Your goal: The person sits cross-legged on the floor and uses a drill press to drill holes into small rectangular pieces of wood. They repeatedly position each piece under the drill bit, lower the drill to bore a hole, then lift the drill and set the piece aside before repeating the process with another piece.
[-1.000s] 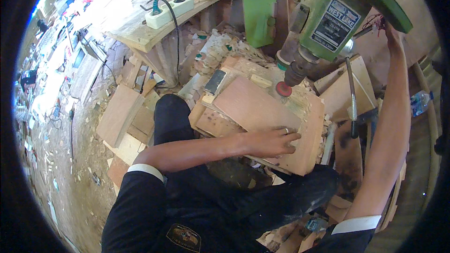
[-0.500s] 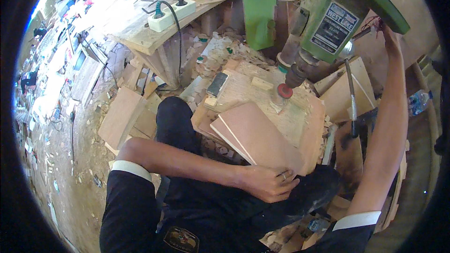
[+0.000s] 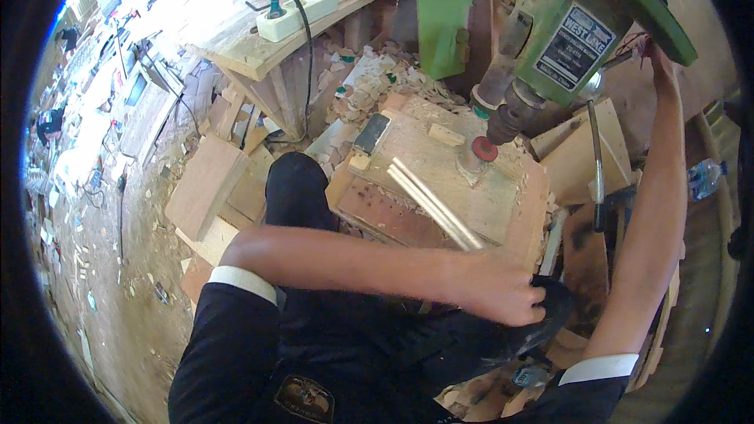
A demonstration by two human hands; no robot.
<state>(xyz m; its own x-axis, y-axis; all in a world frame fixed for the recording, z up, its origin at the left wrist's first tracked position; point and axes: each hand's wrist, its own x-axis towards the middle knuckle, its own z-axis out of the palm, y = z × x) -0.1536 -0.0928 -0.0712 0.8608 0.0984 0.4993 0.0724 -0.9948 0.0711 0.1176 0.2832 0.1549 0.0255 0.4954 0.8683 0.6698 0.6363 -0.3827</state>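
I watch my left hand (image 3: pixel 503 292) reach across my lap, fingers curled at the near end of thin wooden boards (image 3: pixel 433 202) lying edge-up on the sawdust-strewn table (image 3: pixel 440 149). My right hand (image 3: pixel 653 53) rests high beside the green drill press (image 3: pixel 577 27), its grip hidden. The red sanding drum (image 3: pixel 484 149) spins clear; shaping seems unfinished.

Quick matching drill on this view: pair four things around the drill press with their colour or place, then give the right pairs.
1 sanding drum
2 power strip
3 left hand
4 right hand

A raised beside the green machine head
B red, under the spindle
C pale, on the wooden bench
D low, by the dark lap

Pairs: 1-B, 2-C, 3-D, 4-A
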